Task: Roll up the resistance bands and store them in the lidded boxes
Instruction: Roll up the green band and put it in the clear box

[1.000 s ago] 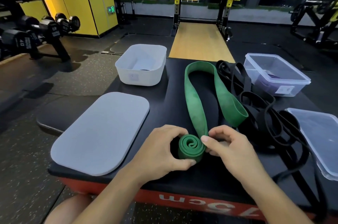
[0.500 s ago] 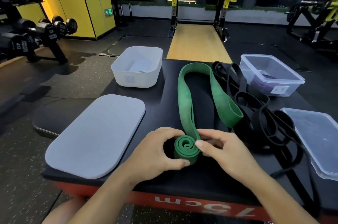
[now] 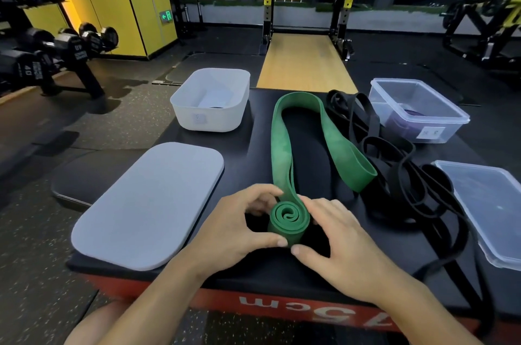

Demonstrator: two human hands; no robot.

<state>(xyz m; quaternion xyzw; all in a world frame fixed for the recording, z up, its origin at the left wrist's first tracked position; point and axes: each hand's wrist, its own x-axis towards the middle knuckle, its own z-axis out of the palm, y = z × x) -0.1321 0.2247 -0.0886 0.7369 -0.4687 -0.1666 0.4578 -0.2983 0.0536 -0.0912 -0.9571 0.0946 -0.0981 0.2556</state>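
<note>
The green band (image 3: 277, 147) lies on the black tabletop (image 3: 307, 158). Its near end is wound into a tight spiral standing on edge at the front, and the rest loops away toward the far side. The left hand (image 3: 236, 229) and right hand (image 3: 335, 240) each keep a curled grip round the spiral, thumbs at its near side. Black bands (image 3: 394, 169) lie tangled just right of it. A white box (image 3: 211, 119) and grey lid (image 3: 149, 203) sit left; a clear box (image 3: 417, 110) and clear lid (image 3: 490, 209) sit right.

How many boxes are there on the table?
2: a white box at the far left and a clear box at the far right, both with lids off.
</note>
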